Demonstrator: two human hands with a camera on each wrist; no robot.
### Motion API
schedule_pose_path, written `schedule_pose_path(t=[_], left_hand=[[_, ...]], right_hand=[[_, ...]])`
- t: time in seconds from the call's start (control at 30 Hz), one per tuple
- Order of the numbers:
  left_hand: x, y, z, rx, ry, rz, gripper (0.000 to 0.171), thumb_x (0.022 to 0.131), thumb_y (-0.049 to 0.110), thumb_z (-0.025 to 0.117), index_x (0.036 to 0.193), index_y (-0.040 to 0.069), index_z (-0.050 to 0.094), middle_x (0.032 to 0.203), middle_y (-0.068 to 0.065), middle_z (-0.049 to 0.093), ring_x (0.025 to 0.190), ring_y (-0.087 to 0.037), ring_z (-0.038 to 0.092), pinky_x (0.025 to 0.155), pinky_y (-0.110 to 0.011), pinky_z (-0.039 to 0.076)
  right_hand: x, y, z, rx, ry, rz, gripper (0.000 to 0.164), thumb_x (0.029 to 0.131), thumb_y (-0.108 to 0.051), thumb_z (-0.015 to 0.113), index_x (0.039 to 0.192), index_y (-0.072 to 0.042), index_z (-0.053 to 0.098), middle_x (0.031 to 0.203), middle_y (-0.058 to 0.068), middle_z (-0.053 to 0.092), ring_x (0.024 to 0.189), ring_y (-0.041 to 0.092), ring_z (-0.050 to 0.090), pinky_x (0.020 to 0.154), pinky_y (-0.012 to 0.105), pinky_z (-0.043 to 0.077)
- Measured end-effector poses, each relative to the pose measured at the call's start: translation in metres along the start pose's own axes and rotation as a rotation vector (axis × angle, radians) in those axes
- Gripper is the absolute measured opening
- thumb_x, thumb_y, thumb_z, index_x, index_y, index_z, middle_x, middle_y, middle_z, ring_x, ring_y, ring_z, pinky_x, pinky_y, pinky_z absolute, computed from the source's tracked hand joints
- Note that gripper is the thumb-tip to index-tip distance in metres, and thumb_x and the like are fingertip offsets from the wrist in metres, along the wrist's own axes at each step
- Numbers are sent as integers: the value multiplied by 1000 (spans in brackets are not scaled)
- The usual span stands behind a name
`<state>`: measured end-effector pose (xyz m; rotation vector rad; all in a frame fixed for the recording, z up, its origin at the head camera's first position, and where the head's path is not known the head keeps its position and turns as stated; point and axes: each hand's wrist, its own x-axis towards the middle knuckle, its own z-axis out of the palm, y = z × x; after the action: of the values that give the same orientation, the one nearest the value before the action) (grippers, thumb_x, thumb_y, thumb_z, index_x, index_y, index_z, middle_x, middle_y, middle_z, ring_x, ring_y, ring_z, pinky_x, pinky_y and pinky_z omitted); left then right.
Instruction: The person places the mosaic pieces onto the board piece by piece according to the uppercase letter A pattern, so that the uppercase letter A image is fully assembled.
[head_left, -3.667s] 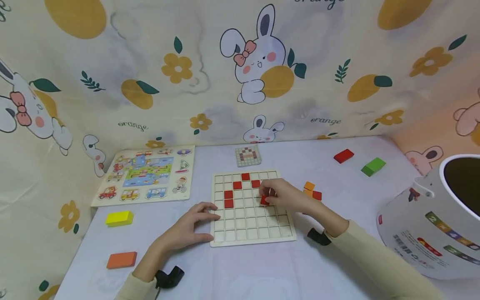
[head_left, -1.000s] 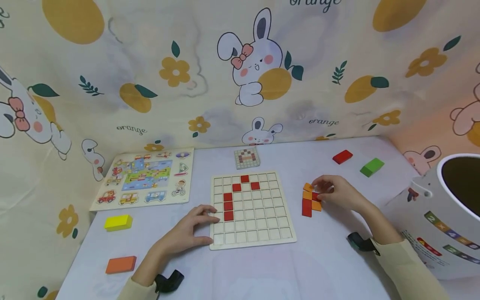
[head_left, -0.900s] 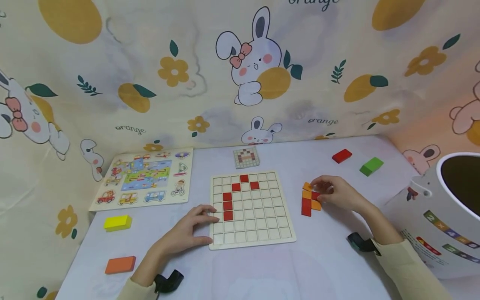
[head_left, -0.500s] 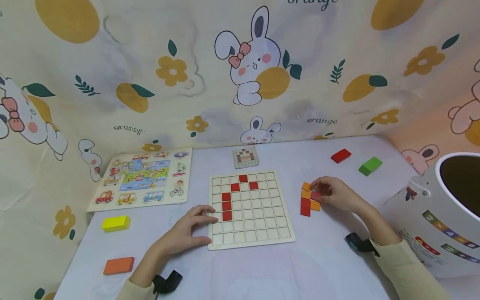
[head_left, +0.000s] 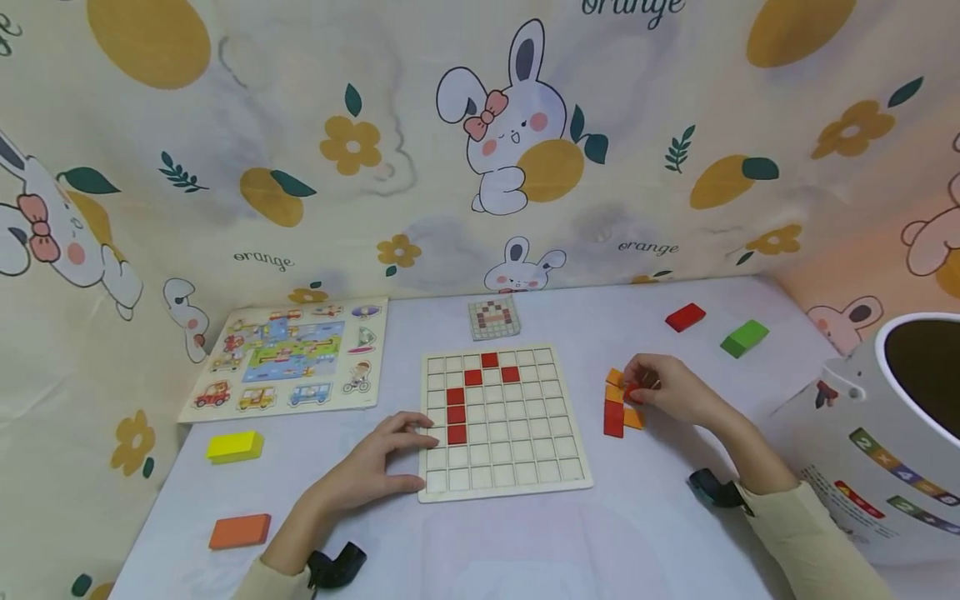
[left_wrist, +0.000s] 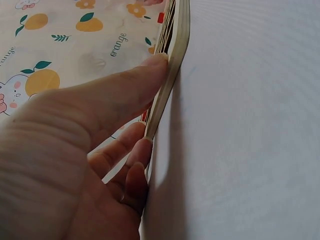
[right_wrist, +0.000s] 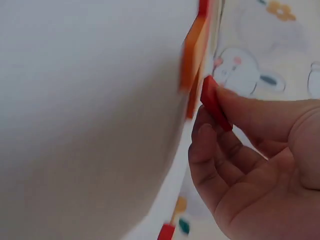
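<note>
A pale wooden grid board (head_left: pixel 517 454) lies mid-table with several red square tiles (head_left: pixel 456 414) set in its cells. My left hand (head_left: pixel 378 457) rests along its left edge, fingers loosely extended; in the left wrist view the thumb (left_wrist: pixel 120 92) touches the board's rim (left_wrist: pixel 172 65). Right of the board, my right hand (head_left: pixel 675 390) pinches a red square tile (right_wrist: pixel 215 102) between thumb and fingers, just above a small group of orange tiles (head_left: pixel 633 418) and red tiles (head_left: pixel 613 419).
A small pattern card (head_left: pixel 494 318) lies behind the board. A picture puzzle (head_left: pixel 300 400) is at back left. Yellow (head_left: pixel 235 447) and orange blocks (head_left: pixel 240 532) lie left; red (head_left: pixel 686 317) and green blocks (head_left: pixel 745 338) lie back right. A white bucket (head_left: pixel 862 467) stands at right.
My right hand has gone from over the board to the loose tiles and now lifts a red one. The left column has gained a third red tile. My left hand has stayed put.
</note>
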<state>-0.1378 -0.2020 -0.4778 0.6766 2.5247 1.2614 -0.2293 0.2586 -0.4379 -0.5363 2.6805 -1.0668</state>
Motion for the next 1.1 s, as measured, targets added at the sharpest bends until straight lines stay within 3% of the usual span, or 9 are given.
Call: schedule_pose_path(t=[0.37,0.57,0.8,1.1], left_hand=[[0,0,0,0,3,1,47,80,28,84,125,24,69,143,7,45,128,-21,41,109,-54,32],[-1,0,-1,-2,3,3,48,80,27,84,125,24,69,143,7,45,128,-21,41,108,-54,32],[0,0,0,17,3,-8,48,80,30,83,125,25,69,143,8,45,130,-21,40,109,-56,32],[0,1,0,13,7,-6,47,80,29,83,125,24,69,143,8,45,130,-22,40,109,-56,32]], right_hand=[[54,-57,45,68,-156,-143,13,89,1,70,102,-2,71,91,2,66,83,20,56,72,29,49],[77,-74,63,82,-173,-162,13,87,4,71,100,0,72,86,3,65,79,17,55,72,30,48],[83,-86,67,100,-193,-154,7,86,7,71,91,2,70,83,6,66,75,16,55,73,32,48],[82,-87,63,7,-206,-154,8,85,6,72,86,-1,69,80,4,65,75,15,56,72,31,49]])
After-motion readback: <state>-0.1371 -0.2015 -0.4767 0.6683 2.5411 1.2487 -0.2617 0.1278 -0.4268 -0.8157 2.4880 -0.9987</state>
